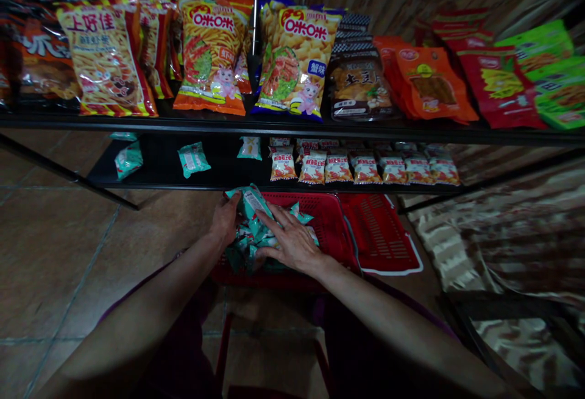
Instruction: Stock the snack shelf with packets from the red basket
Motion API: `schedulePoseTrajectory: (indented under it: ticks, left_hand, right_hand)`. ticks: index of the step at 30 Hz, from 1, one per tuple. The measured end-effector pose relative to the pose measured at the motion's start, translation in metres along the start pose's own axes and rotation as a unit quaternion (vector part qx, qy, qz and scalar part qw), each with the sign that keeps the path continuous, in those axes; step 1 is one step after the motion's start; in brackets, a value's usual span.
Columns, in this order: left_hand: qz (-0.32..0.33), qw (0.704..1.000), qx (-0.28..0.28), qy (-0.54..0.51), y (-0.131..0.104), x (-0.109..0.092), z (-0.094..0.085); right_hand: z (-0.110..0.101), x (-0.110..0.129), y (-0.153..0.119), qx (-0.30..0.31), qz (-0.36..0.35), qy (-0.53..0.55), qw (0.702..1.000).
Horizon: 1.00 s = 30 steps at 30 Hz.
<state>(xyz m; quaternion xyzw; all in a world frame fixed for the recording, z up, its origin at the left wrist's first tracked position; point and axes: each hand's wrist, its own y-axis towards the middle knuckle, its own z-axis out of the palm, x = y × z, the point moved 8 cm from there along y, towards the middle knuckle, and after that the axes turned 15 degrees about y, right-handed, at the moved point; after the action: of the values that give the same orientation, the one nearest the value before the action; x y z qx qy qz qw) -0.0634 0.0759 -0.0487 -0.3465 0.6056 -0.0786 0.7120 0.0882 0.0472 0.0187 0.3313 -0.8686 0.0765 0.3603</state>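
Observation:
My left hand (223, 221) has its fingers closed on the left edge of a small teal snack packet (252, 200) with a white label. Fingers spread, my right hand (292, 242) lies over the packets, its fingertips touching that same packet. Beneath both hands, a pile of similar teal packets fills the left part of a red plastic basket (336, 219). My right palm hides some of the pile, and my left fingertips are partly hidden. The basket stands right in front of the lower shelf (228, 175).
Teal packets (194, 159) lie spaced out on the lower shelf's left side. A row of white-and-orange packets (338, 166) occupies its right. Large snack bags (299, 58) line the upper shelf (205, 123). Another red basket (379, 234) is at right, beside draped cloth (516, 234).

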Motion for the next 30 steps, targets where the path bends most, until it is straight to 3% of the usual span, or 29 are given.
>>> schedulePoseTrajectory:
  ticks: [3, 6, 11, 14, 18, 21, 23, 26, 30]
  left_hand:
    - [0.01, 1.0, 0.001, 0.01, -0.005, -0.004, 0.001]
    - [0.024, 0.999, 0.04, 0.001, -0.009, -0.007, 0.009]
    - [0.067, 0.992, 0.096, -0.052, -0.014, -0.013, 0.021]
    - [0.101, 0.988, 0.093, -0.074, -0.012, -0.015, 0.021]
    - [0.087, 0.994, 0.026, -0.054, -0.005, -0.006, 0.011]
    - [0.028, 0.997, 0.049, -0.056, -0.004, 0.001, 0.014]
    - [-0.019, 0.993, 0.085, -0.077, -0.007, 0.003, 0.02]
    - [-0.05, 0.986, 0.119, -0.103, -0.01, 0.002, 0.026]
    - [-0.025, 0.987, 0.116, -0.108, -0.009, -0.003, 0.025]
  right_hand:
    - [0.002, -0.005, -0.001, -0.013, 0.019, 0.001, 1.0]
    - [-0.004, -0.009, 0.0, -0.057, 0.048, 0.028, 0.997]
    - [-0.02, -0.019, -0.001, -0.157, 0.106, 0.172, 0.967]
    - [-0.021, -0.036, -0.004, -0.229, 0.183, 0.341, 0.893]
    - [-0.005, -0.062, -0.012, -0.31, 0.298, 0.567, 0.703]
    - [0.01, -0.066, -0.013, -0.302, 0.353, 0.664, 0.586]
    - [0.016, -0.062, -0.011, -0.273, 0.359, 0.704, 0.549]
    - [0.023, -0.054, -0.009, -0.237, 0.361, 0.739, 0.518]
    - [0.033, -0.05, -0.014, -0.22, 0.387, 0.729, 0.52]
